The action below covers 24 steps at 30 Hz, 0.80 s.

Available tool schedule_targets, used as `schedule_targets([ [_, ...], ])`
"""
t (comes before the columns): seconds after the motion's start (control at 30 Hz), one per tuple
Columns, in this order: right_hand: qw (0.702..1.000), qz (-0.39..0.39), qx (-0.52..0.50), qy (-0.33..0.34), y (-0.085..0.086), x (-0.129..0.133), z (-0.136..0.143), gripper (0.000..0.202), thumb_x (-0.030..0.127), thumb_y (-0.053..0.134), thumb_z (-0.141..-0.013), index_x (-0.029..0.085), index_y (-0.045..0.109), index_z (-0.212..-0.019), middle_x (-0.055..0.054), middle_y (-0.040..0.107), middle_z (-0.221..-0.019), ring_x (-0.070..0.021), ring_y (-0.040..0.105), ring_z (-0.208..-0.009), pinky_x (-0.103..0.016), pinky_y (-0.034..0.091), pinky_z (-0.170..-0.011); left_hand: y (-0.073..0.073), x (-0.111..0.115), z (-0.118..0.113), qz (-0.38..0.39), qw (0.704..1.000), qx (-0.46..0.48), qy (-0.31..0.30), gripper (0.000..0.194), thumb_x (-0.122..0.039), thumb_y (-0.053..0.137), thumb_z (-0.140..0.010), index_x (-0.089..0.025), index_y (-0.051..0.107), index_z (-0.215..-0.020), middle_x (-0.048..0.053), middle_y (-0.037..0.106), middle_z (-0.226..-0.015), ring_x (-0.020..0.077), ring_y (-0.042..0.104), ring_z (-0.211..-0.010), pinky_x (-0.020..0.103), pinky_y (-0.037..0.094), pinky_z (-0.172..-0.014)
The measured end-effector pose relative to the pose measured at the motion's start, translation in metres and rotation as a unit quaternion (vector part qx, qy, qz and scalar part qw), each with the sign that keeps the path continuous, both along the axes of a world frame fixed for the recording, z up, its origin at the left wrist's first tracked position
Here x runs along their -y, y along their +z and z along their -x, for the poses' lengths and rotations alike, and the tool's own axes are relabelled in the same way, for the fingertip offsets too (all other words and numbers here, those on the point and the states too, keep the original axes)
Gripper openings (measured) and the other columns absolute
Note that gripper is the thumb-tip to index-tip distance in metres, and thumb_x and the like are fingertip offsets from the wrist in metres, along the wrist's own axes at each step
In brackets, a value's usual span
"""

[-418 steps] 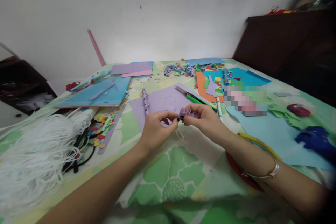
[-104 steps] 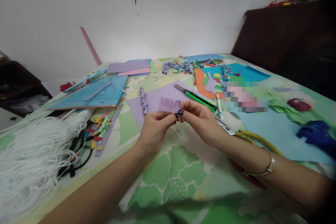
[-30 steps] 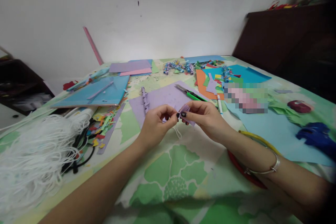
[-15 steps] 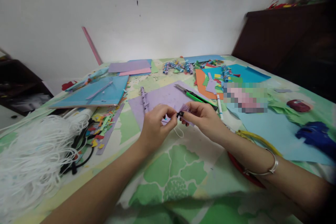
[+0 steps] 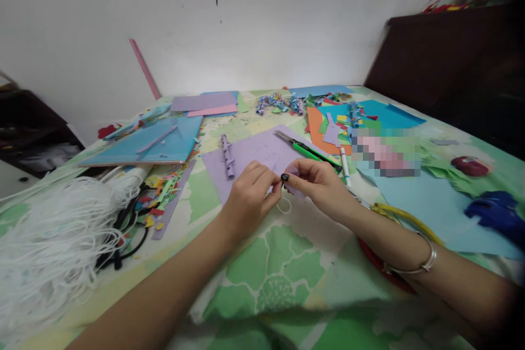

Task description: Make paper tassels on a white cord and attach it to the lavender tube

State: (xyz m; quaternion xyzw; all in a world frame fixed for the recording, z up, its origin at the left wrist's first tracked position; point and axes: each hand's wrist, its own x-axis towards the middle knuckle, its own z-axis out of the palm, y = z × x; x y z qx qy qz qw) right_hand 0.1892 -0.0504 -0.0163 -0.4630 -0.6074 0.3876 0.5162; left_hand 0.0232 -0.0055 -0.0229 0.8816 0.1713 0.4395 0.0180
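Observation:
My right hand (image 5: pixel 318 183) is closed in a pinch on a small piece of purple fringed paper (image 5: pixel 296 171), mostly covered by the fingers. My left hand (image 5: pixel 252 191) has its thumb and forefinger pressed together at the near end of that piece, tip to tip with the right; what it pinches is hidden. A loop of thin white cord (image 5: pixel 284 208) hangs just below the fingertips. Beneath both hands lies a purple sheet (image 5: pixel 256 145), with a rolled purple paper tube (image 5: pixel 227 157) on its left and a green-and-black utility knife (image 5: pixel 305 149) at its right edge.
Left stand a tangled heap of white cord (image 5: pixel 53 246), paper scraps (image 5: pixel 158 197) and a blue board (image 5: pixel 164 145). Scissors with a yellow handle (image 5: pixel 404 217) lie under my right forearm. A white marker (image 5: pixel 345 167), coloured sheets (image 5: pixel 435 213) and curled paper pieces (image 5: pixel 297 103) lie beyond.
My left hand has turned slightly and its fingertips have closed in against the right hand's. The purple fringe shows less between the right fingers. The cord loop has shifted slightly right.

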Motion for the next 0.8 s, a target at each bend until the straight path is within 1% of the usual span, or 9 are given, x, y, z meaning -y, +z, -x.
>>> schedule_targets([
  [0.07,1.0,-0.001,-0.006,-0.004,-0.0001,-0.0005,-0.0007,0.019,0.033,0.066,-0.079,0.016,0.06,-0.073,0.002,0.055,-0.065,-0.0102,0.049,-0.059,-0.025,0.037,-0.055,0.0009,0.0006,0.0002,0.009,1.0,-0.007,0.0,0.013,-0.01,0.05,-0.086,-0.018,0.055,-0.078,0.004,0.06,-0.072,0.0182,0.052,-0.073,0.032,0.041,-0.07],
  [0.13,1.0,0.007,-0.014,-0.006,0.0005,-0.0007,-0.0011,0.021,0.036,0.067,-0.078,0.016,0.06,-0.073,0.002,0.056,-0.064,-0.0102,0.049,-0.059,-0.026,0.036,-0.055,0.0027,0.0019,0.0006,0.039,0.999,-0.008,0.003,0.009,-0.009,0.052,-0.083,-0.017,0.056,-0.082,0.005,0.062,-0.077,0.0188,0.054,-0.076,0.031,0.043,-0.07],
  [0.23,0.999,0.024,-0.036,0.002,0.0021,-0.0002,-0.0011,0.025,0.039,0.069,-0.077,0.016,0.061,-0.074,0.002,0.055,-0.064,-0.0096,0.048,-0.058,-0.025,0.035,-0.054,0.0059,0.0038,0.0018,0.099,0.995,0.006,0.0,0.012,-0.008,0.054,-0.078,-0.016,0.058,-0.087,0.006,0.065,-0.081,0.019,0.058,-0.078,0.031,0.044,-0.069],
  [0.3,0.998,0.029,-0.046,0.007,0.003,0.0002,-0.0009,0.026,0.04,0.07,-0.077,0.016,0.061,-0.074,0.003,0.055,-0.064,-0.0094,0.047,-0.058,-0.026,0.035,-0.055,0.007,0.0042,0.0024,0.122,0.992,0.015,-0.007,0.013,-0.01,0.055,-0.078,-0.017,0.059,-0.088,0.005,0.066,-0.081,0.0185,0.059,-0.077,0.031,0.045,-0.068],
  [0.43,0.997,0.043,-0.055,0.014,0.0033,0.0002,-0.0005,0.023,0.036,0.07,-0.077,0.016,0.06,-0.073,0.002,0.056,-0.065,-0.0098,0.049,-0.06,-0.026,0.036,-0.057,0.0061,0.0023,0.0023,0.12,0.993,0.024,-0.005,0.007,-0.014,0.056,-0.081,-0.018,0.061,-0.084,0.004,0.067,-0.077,0.017,0.06,-0.073,0.029,0.045,-0.065],
  [0.6,0.997,0.052,-0.059,0.016,0.0023,-0.0007,0.0,0.017,0.03,0.07,-0.075,0.016,0.06,-0.074,0.002,0.057,-0.066,-0.01,0.049,-0.061,-0.026,0.037,-0.059,0.005,0.0009,0.0012,0.12,0.992,0.024,0.002,0.006,-0.013,0.058,-0.08,-0.016,0.063,-0.08,0.004,0.067,-0.074,0.0156,0.06,-0.069,0.027,0.044,-0.063],
  [0.8,0.997,0.061,-0.052,0.015,0.004,0.0005,0.0004,0.02,0.032,0.07,-0.074,0.016,0.06,-0.073,0.001,0.057,-0.069,-0.0106,0.05,-0.064,-0.026,0.037,-0.06,0.0095,0.0026,0.002,0.197,0.98,0.022,0.026,0.007,-0.011,0.06,-0.076,-0.016,0.064,-0.073,0.0,0.067,-0.067,0.0119,0.056,-0.06,0.024,0.041,-0.058],
])
